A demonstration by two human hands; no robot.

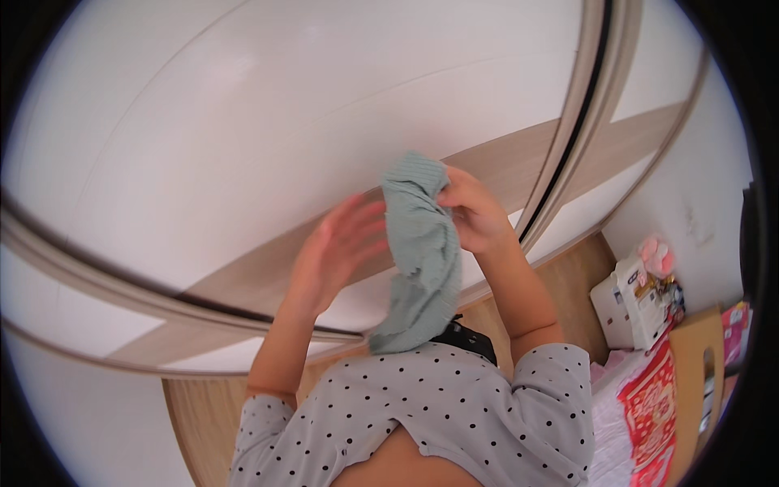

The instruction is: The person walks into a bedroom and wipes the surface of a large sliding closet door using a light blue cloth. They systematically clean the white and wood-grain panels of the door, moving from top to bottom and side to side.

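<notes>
A pale green ribbed knit cloth, perhaps a garment, hangs bunched in front of my chest. Its upper part is pinched between the thumb and fingers of my right hand; some of those fingers are hidden behind it. To the left of the cloth, my left hand is raised with its fingers apart and slightly smeared by motion. Its fingertips come close to the cloth's left edge, and whether they touch I cannot tell. The cloth's lower end droops toward my dotted shirt.
Ahead stands a wardrobe with white sliding doors and a wood-toned band. At the right are a white box, a pink flower-like object, a red patterned cloth and a wooden board with a slot. Wooden flooring shows below.
</notes>
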